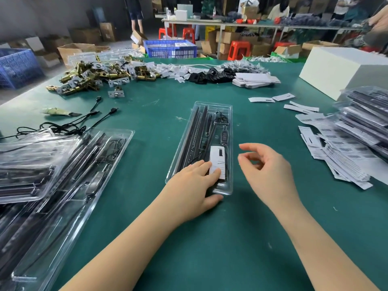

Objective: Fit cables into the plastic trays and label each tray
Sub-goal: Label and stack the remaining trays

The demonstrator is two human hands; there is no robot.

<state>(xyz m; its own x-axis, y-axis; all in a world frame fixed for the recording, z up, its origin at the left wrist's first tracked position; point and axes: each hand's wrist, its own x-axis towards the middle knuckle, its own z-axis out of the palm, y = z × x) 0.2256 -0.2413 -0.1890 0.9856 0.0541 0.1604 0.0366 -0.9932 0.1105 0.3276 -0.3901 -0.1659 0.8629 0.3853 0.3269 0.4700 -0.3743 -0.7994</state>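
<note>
Left grip [192, 185]: the hand lies flat on the near end of the clear plastic tray [228, 127], fingers straight and together, fingertips pressing the white label [217, 159] that sits on the tray's right side; the thumb reaches past the tray's near edge onto the green worktop [241, 238]. Its forearm runs in from the lower left. At far left, stacked trays [52, 175] overlap one another, with loose black cables [69, 124] lying just beyond them. The tray under the hand stands lengthwise at the worktop's middle, holding black strips and a coiled cable [220, 118] in separate compartments. Right grip [265, 166]: the hand hovers just beside the tray, off the surface, fingers loosely curled, holding nothing, forearm angled in from the lower right. Farther right, barcode labels [340, 152] lie fanned beside more stacked trays.
</note>
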